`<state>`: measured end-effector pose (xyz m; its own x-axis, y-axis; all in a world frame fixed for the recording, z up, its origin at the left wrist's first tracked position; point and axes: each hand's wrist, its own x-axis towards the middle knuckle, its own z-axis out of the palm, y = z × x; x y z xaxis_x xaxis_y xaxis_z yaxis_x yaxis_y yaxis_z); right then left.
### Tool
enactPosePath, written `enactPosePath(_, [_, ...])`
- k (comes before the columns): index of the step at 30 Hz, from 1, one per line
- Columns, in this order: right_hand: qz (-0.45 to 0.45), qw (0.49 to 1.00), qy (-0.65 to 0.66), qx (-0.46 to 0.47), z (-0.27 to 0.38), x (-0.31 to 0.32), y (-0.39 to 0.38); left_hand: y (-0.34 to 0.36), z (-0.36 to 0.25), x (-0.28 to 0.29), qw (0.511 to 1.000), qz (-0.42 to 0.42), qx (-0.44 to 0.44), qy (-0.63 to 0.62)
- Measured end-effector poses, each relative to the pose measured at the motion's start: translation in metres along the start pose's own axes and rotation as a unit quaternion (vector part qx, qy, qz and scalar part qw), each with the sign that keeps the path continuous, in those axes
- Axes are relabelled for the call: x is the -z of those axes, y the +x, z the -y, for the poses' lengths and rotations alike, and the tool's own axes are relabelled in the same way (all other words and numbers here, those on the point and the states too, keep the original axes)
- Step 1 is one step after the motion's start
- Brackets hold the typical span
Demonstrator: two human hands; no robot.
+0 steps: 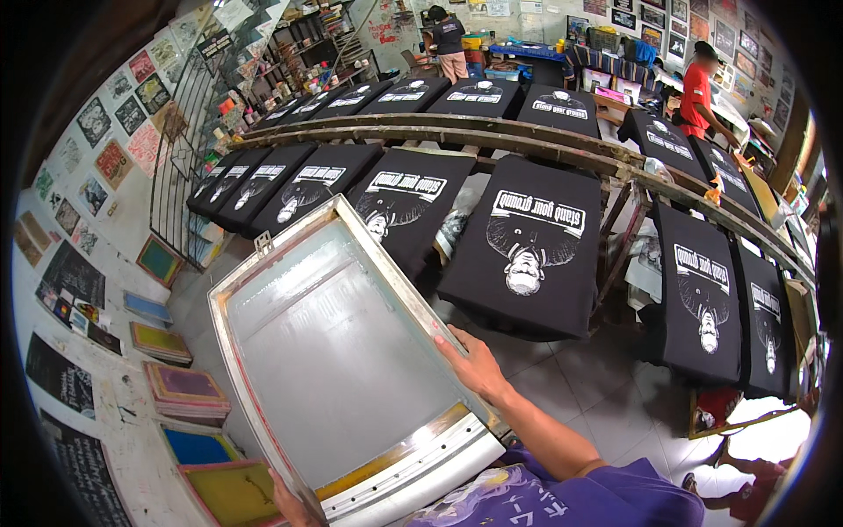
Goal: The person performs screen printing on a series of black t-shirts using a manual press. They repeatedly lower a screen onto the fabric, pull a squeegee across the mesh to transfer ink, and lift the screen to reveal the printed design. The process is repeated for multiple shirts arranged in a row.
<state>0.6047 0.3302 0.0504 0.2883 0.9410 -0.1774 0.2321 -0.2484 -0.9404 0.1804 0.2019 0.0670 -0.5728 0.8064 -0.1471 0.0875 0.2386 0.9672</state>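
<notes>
I hold a large metal-framed printing screen (329, 347) tilted in front of me, its grey mesh facing up. My right hand (472, 362) grips the frame's right rail. My left hand (288, 502) shows only partly at the bottom edge, clasping the frame's lower left corner. A long squeegee (413, 465) lies along the frame's near end. Black printed t-shirts (527, 241) are spread on boards just beyond the frame.
Two curved rows of black shirts on boards run across the room. Coloured screens (184, 391) lean stacked against the poster-covered wall at left. One person in dark clothes (450, 42) stands at the back, another in red (696, 95) at right. Grey tiled floor (597, 386) lies below.
</notes>
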Motion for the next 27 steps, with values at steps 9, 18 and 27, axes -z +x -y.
enactPosePath(9, [-0.079,0.995,0.052,0.0,0.021,-0.063,0.036,0.161,0.019,0.021,0.996,0.063,-0.053,0.044])
enactPosePath(18, [-0.176,0.98,0.073,-0.059,0.008,-0.068,0.021,0.22,-0.024,-0.055,0.986,0.156,-0.019,0.049])
enactPosePath(27, [-0.34,0.93,0.107,-0.093,-0.032,-0.007,-0.053,0.212,-0.03,-0.15,0.957,0.271,-0.039,0.101])
